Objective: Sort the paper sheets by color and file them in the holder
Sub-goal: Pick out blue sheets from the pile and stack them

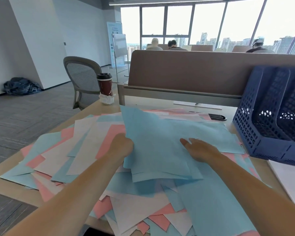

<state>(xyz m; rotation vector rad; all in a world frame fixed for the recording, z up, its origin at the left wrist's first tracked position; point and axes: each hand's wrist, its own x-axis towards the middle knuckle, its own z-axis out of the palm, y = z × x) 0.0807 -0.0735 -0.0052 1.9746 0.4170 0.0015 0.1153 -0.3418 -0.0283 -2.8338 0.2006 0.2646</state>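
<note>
Paper sheets (85, 150) in blue, pink and white lie spread in a loose, overlapping heap across most of the desk (143, 104). This is what we see from the head camera, the only view we have. Some of the sheets hang over the near edge.

On top of the heap, toward the middle, we see a blue stack (160, 138) of several sheets gathered together. Its far corner is lifted off the pile and its near edges are fanned out unevenly.

Our left hand (122, 145) grips this blue stack at its left edge. The fingers are curled round the paper and hidden under it, so only the back of the hand shows. Our right hand (200, 150) lies flat on top of the same stack with the fingers straight and slightly spread. It presses down and grasps nothing.

The holder (255, 126) is a dark blue plastic file rack with perforated walls and upright dividers. It stands on the desk at the right, just beside the heap, with the right corner of the blue stack reaching close to its base. We cannot make out any paper in the compartments we can see.

At the far left corner of the desk a dark red cup (105, 84) with a black lid stands on something white and crumpled. A brown partition (186, 70) runs along the back of the desk, and a grey chair (83, 74) stands beyond the cup.
</note>
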